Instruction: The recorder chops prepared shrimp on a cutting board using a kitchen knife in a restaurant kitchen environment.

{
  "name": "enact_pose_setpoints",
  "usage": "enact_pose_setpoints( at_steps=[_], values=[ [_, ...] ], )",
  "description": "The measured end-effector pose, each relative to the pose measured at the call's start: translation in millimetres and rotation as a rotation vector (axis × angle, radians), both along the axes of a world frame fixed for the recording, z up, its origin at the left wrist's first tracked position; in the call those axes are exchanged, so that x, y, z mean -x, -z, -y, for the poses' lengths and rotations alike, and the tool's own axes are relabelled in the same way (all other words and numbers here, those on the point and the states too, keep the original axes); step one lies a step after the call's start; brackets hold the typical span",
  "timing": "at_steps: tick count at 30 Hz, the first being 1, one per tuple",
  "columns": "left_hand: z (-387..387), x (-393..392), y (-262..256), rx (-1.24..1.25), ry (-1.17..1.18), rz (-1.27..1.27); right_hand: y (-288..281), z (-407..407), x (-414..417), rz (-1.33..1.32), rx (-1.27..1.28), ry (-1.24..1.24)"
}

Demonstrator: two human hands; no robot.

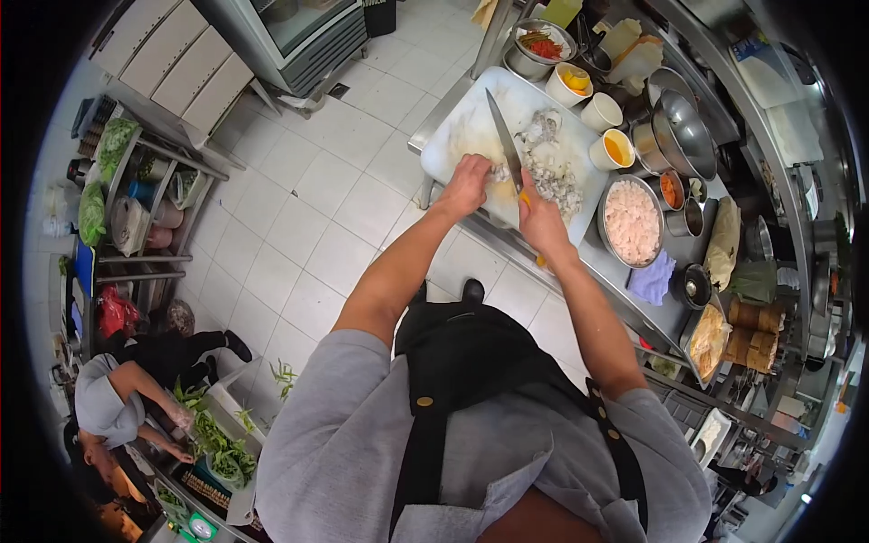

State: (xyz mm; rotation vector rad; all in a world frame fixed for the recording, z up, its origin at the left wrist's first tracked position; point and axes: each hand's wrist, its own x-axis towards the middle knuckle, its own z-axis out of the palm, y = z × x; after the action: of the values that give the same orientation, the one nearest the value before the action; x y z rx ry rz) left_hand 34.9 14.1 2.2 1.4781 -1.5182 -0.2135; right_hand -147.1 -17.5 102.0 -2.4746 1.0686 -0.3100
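Note:
My right hand (pixel 541 218) is closed round the yellow handle of a long kitchen knife (pixel 504 129), its blade pointing away over a white cutting board (pixel 455 139). On the board's left part, my left hand (pixel 467 183) rests with curled fingers against a small piece of pale, greyish raw seafood (pixel 500 172), close beside the blade. Chopped pieces of the same food (pixel 558 190) lie right of the knife, and a larger uncut clump (pixel 541 127) sits above them. Just right of the board stands a steel bowl of pale pink diced meat or seafood (pixel 633 222).
White tubs (pixel 601 112), steel bowls (pixel 682 132) and a bowl of red and green vegetables (pixel 543 46) line the board's far side. A purple cloth (pixel 652 277) lies on the steel counter. At lower left, another person (pixel 112 400) handles leafy greens (pixel 220 441).

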Motion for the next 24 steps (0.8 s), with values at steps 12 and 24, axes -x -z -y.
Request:
enact_pose_setpoints(
  at_steps=[12, 24],
  values=[
    [12, -1, -8, -0.096, -0.252, -0.156, -2, -28, -9, -0.162, -0.085, 0.062],
    [24, -16, -14, -0.05, -0.01, -0.052, 40, -40, -24, -0.18, -0.132, 0.121]
  ],
)
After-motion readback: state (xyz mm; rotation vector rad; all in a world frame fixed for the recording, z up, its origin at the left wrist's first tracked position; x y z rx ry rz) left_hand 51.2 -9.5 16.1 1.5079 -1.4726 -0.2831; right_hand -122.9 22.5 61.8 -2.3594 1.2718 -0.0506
